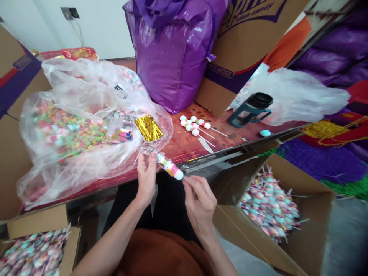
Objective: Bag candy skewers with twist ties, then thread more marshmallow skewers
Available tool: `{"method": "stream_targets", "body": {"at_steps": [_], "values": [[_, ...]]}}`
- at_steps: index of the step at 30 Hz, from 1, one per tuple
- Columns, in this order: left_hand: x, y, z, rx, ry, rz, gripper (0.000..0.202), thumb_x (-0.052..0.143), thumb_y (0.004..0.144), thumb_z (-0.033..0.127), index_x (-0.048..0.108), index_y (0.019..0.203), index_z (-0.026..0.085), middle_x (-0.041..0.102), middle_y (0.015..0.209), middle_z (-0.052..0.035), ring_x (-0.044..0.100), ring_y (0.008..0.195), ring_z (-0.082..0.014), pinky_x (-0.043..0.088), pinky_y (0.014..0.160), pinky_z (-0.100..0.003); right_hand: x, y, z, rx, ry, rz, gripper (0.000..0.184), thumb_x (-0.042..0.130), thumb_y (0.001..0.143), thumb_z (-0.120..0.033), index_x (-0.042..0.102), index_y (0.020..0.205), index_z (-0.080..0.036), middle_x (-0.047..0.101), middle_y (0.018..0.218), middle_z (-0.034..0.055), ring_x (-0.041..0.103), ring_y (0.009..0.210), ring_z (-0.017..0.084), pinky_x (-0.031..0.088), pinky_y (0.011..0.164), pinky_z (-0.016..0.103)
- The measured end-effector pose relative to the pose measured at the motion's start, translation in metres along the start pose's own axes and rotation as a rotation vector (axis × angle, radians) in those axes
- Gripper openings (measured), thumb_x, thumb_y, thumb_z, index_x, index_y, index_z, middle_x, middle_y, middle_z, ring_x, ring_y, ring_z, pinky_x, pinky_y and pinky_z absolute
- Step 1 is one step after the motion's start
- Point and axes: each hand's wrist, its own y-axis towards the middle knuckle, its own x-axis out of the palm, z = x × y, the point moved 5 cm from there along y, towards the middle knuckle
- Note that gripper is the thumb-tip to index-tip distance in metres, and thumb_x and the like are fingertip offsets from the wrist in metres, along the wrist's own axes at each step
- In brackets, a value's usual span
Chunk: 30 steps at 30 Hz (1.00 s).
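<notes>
A skewer of pastel marshmallows (172,170) in a clear printed wrapper slants between my two hands, just off the table's front edge. My left hand (146,176) is closed, thumb and fingers pinching the wrapper's upper end. At the lower end, by a pale blue marshmallow, my right hand (199,195) is pinched closed; the stick is mostly hidden in its fingers. Gold twist ties (148,128) lie in a pile just beyond my left hand. Beside them are flat printed wrappers (122,134). Several unwrapped marshmallow skewers (194,124) rest on the red tabletop (184,147).
Clear bags of loose marshmallows (69,126) cover the table's left. A purple bag (172,57) and a carton (230,73) stand behind. A dark tumbler (250,109) and one loose marshmallow (265,133) are rightward. Open boxes hold wrapped skewers (273,203), right and lower left.
</notes>
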Motion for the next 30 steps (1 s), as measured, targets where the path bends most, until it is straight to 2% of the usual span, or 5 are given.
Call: {"method": "stream_targets", "body": {"at_steps": [5, 11, 16, 22, 30], "values": [[0.013, -0.011, -0.007, -0.145, -0.055, -0.168, 0.04, 0.081, 0.076, 0.045, 0.059, 0.096, 0.018, 0.07, 0.089, -0.0021, 0.069, 0.077, -0.0148, 0.057, 0.074, -0.029, 0.016, 0.005, -0.007, 0.063, 0.102, -0.047, 0.018, 0.05, 0.097, -0.013, 0.067, 0.101, -0.02, 0.064, 0.093, 0.0069, 0.064, 0.087, 0.017, 0.054, 0.078, 0.032], [0.015, -0.019, -0.008, -0.173, -0.112, -0.191, 0.035, 0.076, 0.081, 0.047, 0.059, 0.094, 0.019, 0.068, 0.086, -0.0008, 0.07, 0.077, -0.015, 0.057, 0.074, -0.029, 0.029, 0.004, -0.001, 0.477, 0.421, 0.012, 0.012, 0.047, 0.101, -0.032, 0.05, 0.106, -0.022, 0.058, 0.086, 0.0006, 0.056, 0.063, 0.012, 0.048, 0.057, 0.026], [0.006, -0.017, -0.008, -0.174, -0.126, -0.166, 0.036, 0.076, 0.081, 0.048, 0.062, 0.095, 0.018, 0.07, 0.091, -0.0035, 0.07, 0.083, -0.0171, 0.057, 0.078, -0.031, 0.042, -0.001, -0.004, 0.531, 0.45, -0.118, 0.026, 0.054, 0.097, -0.043, 0.05, 0.111, -0.021, 0.064, 0.089, 0.0034, 0.061, 0.071, 0.015, 0.05, 0.061, 0.027], [-0.005, -0.02, -0.004, -0.097, -0.129, -0.124, 0.029, 0.075, 0.084, 0.042, 0.067, 0.101, 0.019, 0.073, 0.098, -0.0051, 0.069, 0.091, -0.0166, 0.053, 0.088, -0.03, 0.07, 0.002, -0.006, 0.701, 0.58, -0.077, 0.029, 0.061, 0.092, -0.05, 0.051, 0.096, -0.023, 0.057, 0.07, -0.0037, 0.047, 0.052, 0.01, 0.038, 0.046, 0.021], [-0.036, -0.006, 0.011, -0.093, -0.083, -0.226, 0.029, 0.076, 0.083, 0.041, 0.075, 0.105, 0.022, 0.075, 0.095, -0.0084, 0.068, 0.087, -0.0199, 0.054, 0.085, -0.033, 0.116, 0.018, -0.037, 1.052, 1.066, -0.493, 0.045, 0.073, 0.076, -0.054, 0.042, 0.067, -0.022, 0.025, 0.052, -0.0132, 0.012, 0.042, 0.003, 0.012, 0.038, 0.017]]}}
